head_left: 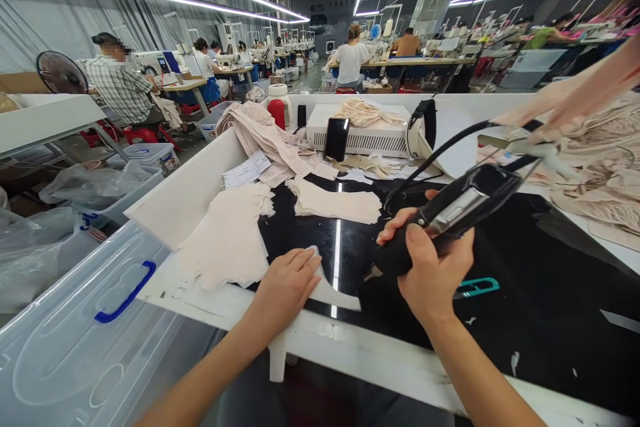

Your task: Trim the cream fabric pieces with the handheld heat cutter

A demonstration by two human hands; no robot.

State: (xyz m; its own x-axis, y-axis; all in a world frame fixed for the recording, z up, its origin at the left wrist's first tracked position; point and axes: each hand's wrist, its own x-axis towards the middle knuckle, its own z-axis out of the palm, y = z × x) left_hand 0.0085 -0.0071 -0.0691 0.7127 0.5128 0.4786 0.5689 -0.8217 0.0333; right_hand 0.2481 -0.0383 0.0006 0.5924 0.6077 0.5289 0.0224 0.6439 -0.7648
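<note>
Forearms (483,373) cross the desk (365,350), right grip (434,273) wrapped around a black tool (473,197), left hand (289,287) flat on a white piece (336,297) that could slip if pressure eases.

On the desk (370,348), a fabric stack (225,237) lies at left, a second stack (337,199) to its right, a piece (337,297) by the near edge, a phone (337,139) before a box (375,141) toward the far edge
</note>
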